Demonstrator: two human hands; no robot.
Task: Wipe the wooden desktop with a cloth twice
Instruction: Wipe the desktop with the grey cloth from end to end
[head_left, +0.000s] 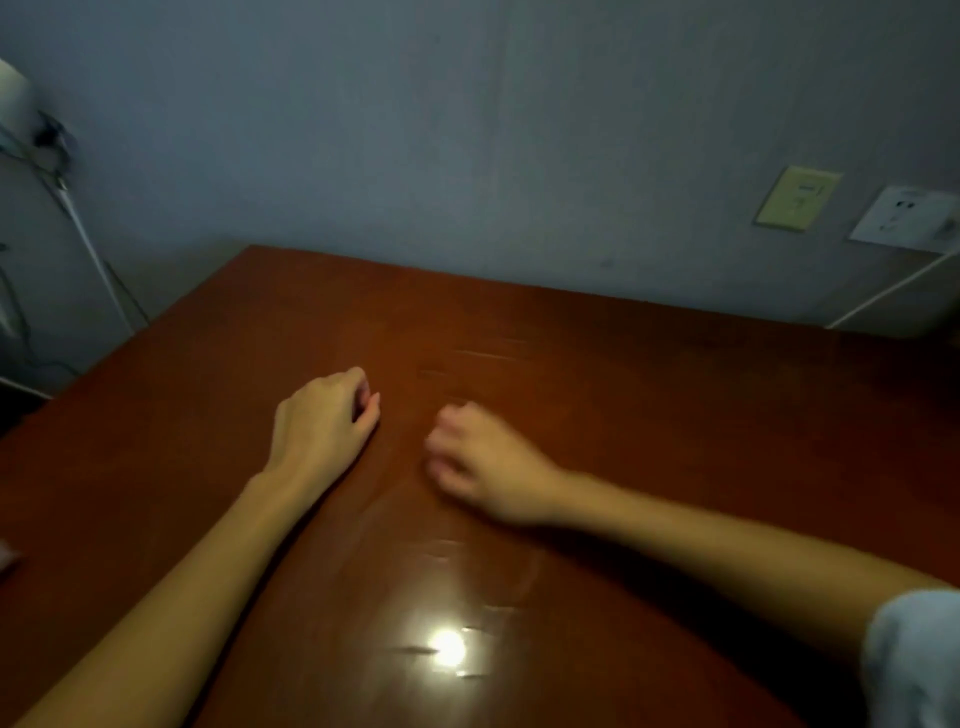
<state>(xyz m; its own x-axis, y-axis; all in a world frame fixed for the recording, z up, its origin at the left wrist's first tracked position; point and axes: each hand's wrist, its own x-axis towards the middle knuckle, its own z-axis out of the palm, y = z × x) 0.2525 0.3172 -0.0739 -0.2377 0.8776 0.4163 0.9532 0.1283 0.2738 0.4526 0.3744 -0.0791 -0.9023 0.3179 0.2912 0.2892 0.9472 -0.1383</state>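
The reddish-brown wooden desktop (649, 415) fills the lower part of the head view, and a lamp glare shines on it near the front. My left hand (324, 421) rests on the desk left of centre, its fingers loosely curled and holding nothing. About a hand's width to its right lies my right hand (483, 462), blurred, with its fingers also loosely curled and nothing in them. At the far left edge a small pale pinkish thing (8, 558) lies on the desk; what it is cannot be told. No cloth is plainly in view.
A grey-blue wall (467, 130) stands behind the desk. Two socket plates (797, 197) (906, 218) sit on it at the right, with a white cable (893, 291) running down. Cables and a white pole (98, 270) stand past the left edge. A pale sleeve (914, 660) shows at the bottom right.
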